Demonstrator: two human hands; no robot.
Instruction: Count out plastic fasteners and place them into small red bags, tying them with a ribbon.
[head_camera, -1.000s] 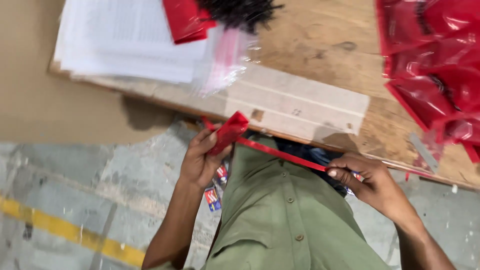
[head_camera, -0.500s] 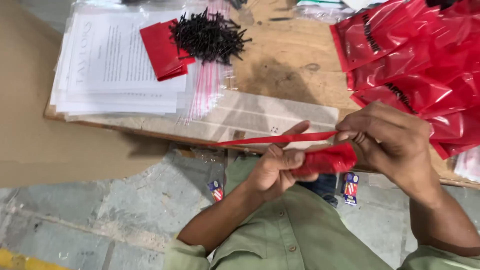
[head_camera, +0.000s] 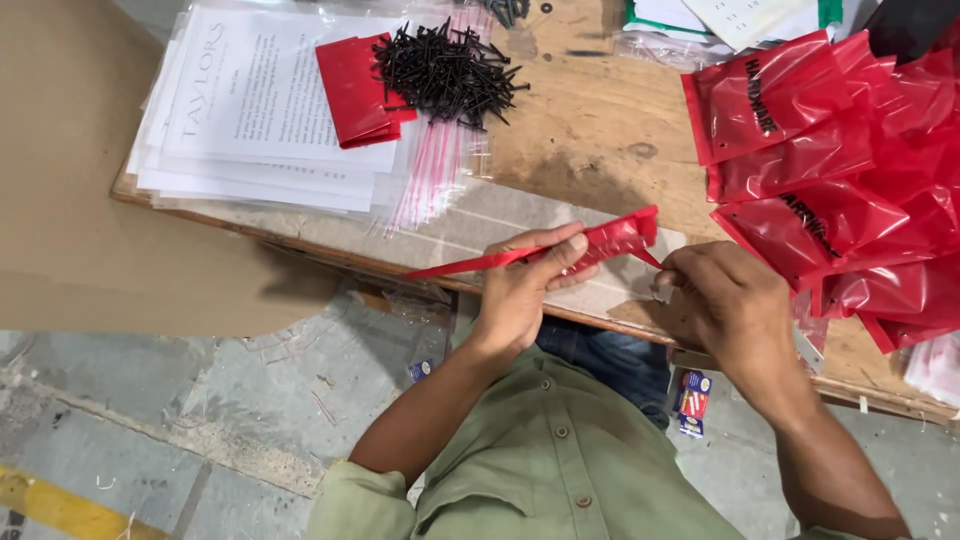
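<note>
- Both of your hands are on one red plastic pouch (head_camera: 600, 243), edge-on at the centre of the frame, just above the near edge of the desk (head_camera: 590, 130).
- Your left hand (head_camera: 520, 290) is closed on the pouch, thumb along the top and fingers curled under; a thin red strip runs out from it toward the left of the frame.
- Your right hand (head_camera: 725, 300) is curled at the pouch's right end; I judge it is pinching the pouch, but the fingertips are hidden, so I cannot tell how firmly.
- To do this well, keep the left pinch flat and steady, hold the film taut between the hands, and work along the edge in one even line so that the glossy plastic does not wrinkle or slip.
- Red pouches (head_camera: 830, 180) of the same shiny, crinkled film lie heaped at the right of the frame, some with dark print.
- Dark, matt, pointed screws (head_camera: 445, 72) sit in a loose, spiky pile at the upper centre, beside a folded red pouch (head_camera: 358, 90).
- White printed sheets (head_camera: 255, 110) lie in a flat stack at the upper left, on clear bags with red stripes (head_camera: 430, 175).
- Worn, stained wood shows on the desk; brown cardboard (head_camera: 90, 170) fills the left, with rough concrete floor (head_camera: 200, 400) below.
</note>
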